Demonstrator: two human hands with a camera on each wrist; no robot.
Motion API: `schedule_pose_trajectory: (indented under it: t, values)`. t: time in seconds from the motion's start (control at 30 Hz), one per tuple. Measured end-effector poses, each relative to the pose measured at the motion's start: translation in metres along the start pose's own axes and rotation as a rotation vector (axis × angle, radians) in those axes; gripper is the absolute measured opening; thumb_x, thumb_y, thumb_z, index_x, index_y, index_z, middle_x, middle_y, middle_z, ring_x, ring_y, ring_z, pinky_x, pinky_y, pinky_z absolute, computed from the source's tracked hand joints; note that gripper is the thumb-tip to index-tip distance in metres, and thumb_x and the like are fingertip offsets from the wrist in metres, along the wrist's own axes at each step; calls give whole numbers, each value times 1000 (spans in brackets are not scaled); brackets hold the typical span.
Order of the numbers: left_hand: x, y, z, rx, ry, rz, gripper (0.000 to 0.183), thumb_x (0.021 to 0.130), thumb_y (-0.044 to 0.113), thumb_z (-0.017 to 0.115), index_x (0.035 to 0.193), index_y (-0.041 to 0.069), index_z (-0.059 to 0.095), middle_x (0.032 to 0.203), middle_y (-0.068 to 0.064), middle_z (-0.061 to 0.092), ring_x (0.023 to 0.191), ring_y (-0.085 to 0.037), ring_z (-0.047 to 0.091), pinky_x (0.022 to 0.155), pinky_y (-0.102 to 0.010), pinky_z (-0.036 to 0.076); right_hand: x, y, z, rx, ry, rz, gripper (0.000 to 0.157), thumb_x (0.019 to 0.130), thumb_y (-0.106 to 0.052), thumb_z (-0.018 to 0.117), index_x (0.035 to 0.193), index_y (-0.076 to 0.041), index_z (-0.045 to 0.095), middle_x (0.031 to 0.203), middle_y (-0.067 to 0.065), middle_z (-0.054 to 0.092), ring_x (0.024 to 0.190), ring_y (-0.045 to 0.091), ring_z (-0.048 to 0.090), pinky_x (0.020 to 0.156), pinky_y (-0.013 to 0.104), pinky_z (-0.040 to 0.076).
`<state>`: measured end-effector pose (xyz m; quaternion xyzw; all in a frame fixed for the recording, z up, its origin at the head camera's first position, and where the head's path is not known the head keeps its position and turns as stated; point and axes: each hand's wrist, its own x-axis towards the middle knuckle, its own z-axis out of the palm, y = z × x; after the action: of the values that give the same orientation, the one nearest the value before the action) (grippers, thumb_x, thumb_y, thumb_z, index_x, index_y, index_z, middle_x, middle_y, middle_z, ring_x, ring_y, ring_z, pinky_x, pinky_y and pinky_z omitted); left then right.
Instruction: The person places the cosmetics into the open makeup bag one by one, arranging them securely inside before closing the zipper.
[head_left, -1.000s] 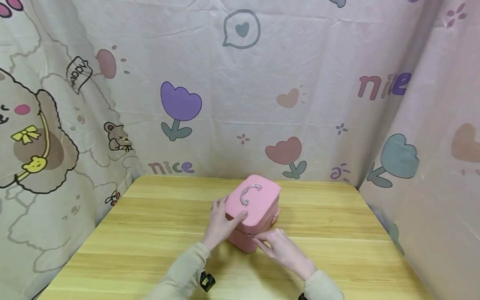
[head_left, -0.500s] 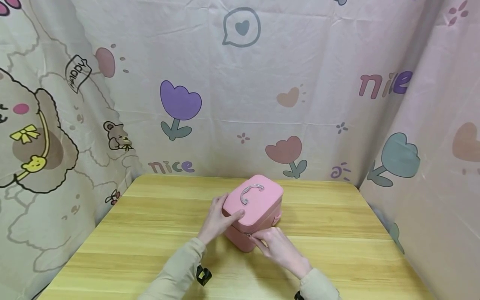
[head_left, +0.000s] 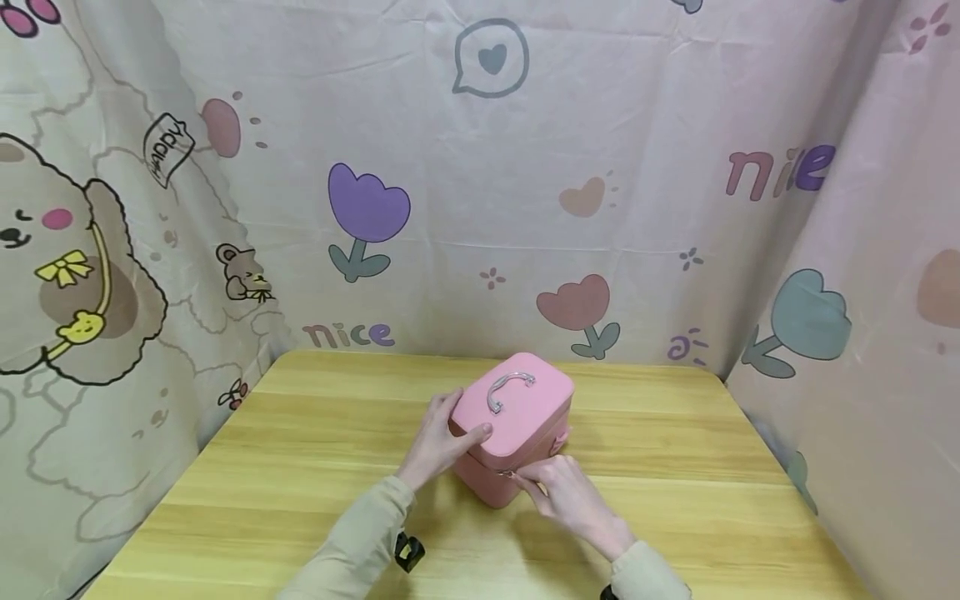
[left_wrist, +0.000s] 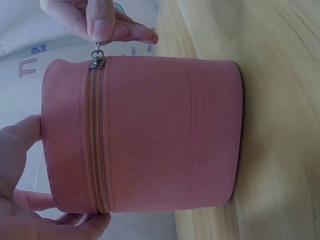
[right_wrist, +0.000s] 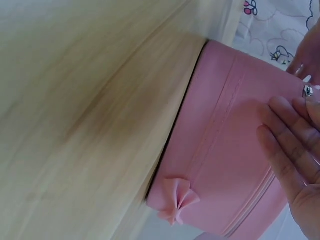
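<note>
A pink zip-up case (head_left: 525, 421) with a silver handle (head_left: 508, 388) on its lid stands on the wooden table (head_left: 300, 467). My left hand (head_left: 459, 423) grips the lid's near left corner, thumb on top and fingers round the side. My right hand (head_left: 522, 477) pinches the small metal zipper pull (head_left: 510, 475) at the case's front. In the left wrist view the zipper pull (left_wrist: 97, 57) sits at the end of the closed zip line on the case (left_wrist: 150, 135), held by fingertips (left_wrist: 102, 25). The right wrist view shows the case (right_wrist: 220, 145) and a pink bow (right_wrist: 176, 199) on its side.
Printed cloth curtains (head_left: 480, 183) with tulips, bears and "nice" lettering close in the table at the back, left and right. A dark wrist strap (head_left: 408, 552) shows under the left sleeve.
The case and both hands have shifted slightly to the right. Both grips look the same as before.
</note>
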<state>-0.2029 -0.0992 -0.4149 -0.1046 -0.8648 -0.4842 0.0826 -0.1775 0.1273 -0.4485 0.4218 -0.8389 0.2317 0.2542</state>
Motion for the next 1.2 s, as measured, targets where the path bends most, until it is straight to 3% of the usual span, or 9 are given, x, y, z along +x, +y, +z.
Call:
schedule_pose_trajectory:
  t: [0.17,0.4,0.53,0.8,0.93,1.03,1.2]
  values:
    - [2,-1,1,-6,-8,-7,85,84,33,80,149,-6,40,144,-27,46,134,-44,47,116,-60,37,-5,10,-8,-6,13,35,10,83,-5,77,78,-12,76,63,-10,69,55,-9,44,52,6,39]
    - [1,0,0,4,-20,-14,86,84,33,80,150,-5,40,145,-26,45,135,-45,46,117,-60,36,-10,26,-18,23,-19,255,6,85,-3,75,82,-8,78,59,-6,64,52,-10,35,46,10,33]
    - [3,2,-1,-15,-34,-18,86,85,33,80,150,-5,40,145,-26,45,136,-44,46,117,-60,35,-10,32,-21,10,-45,320,6,87,-7,75,83,-8,78,55,-9,57,49,-9,31,44,12,30]
    - [12,-5,-7,-83,-81,-13,85,84,29,81,149,-6,40,147,-27,46,134,-44,48,115,-57,40,-10,31,-21,48,-74,264,7,90,-10,73,85,-10,78,71,-2,73,61,-7,50,55,14,42]
    - [15,-8,-9,-151,-104,-49,87,85,26,81,151,-6,36,152,-28,43,135,-45,49,115,-55,42,-9,28,-21,61,-90,245,9,91,-11,71,86,-10,78,74,0,76,63,-5,53,59,15,45]
    - [13,-5,-10,-140,-73,-101,92,84,30,82,153,-4,32,151,-27,45,135,-43,50,113,-55,43,-9,26,-20,55,-96,230,10,92,-12,71,86,-11,78,74,-1,75,64,-5,53,61,17,46]
    - [1,5,-3,2,46,-121,90,86,37,77,151,-6,31,138,-29,48,124,-41,54,104,-57,48,-10,25,-19,56,-91,217,9,92,-12,71,87,-11,79,74,-2,75,67,-2,58,65,22,51]
